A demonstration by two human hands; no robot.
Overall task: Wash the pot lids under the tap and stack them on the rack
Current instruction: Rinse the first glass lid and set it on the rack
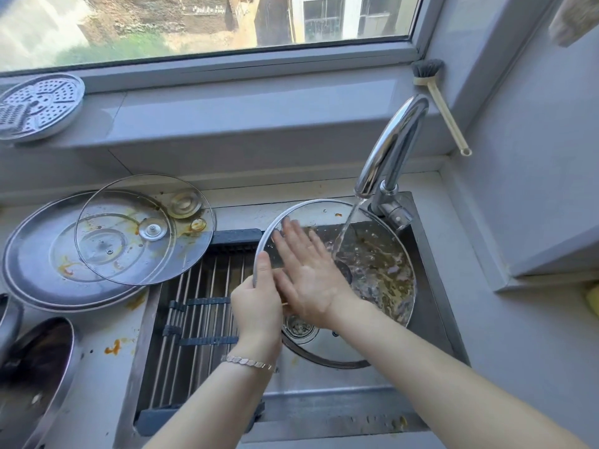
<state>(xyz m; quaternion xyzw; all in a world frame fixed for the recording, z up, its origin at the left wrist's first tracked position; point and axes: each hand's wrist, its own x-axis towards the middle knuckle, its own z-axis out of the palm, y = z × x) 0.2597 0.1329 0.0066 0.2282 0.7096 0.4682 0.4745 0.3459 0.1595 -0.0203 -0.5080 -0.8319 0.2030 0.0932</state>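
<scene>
A glass pot lid with a metal rim is held tilted in the sink under the running tap; water strikes its soiled inner face. My left hand grips the lid's left rim. My right hand lies flat with straight fingers against the lid's surface. On the counter to the left, a stained glass lid rests on top of a large metal lid. The roll-up rack of metal bars spans the left half of the sink.
A perforated steamer plate leans on the window sill at left. A dish brush stands in the right corner. Dark pots sit at the lower left edge. Orange sauce stains mark the counter. The sink drain shows below the lid.
</scene>
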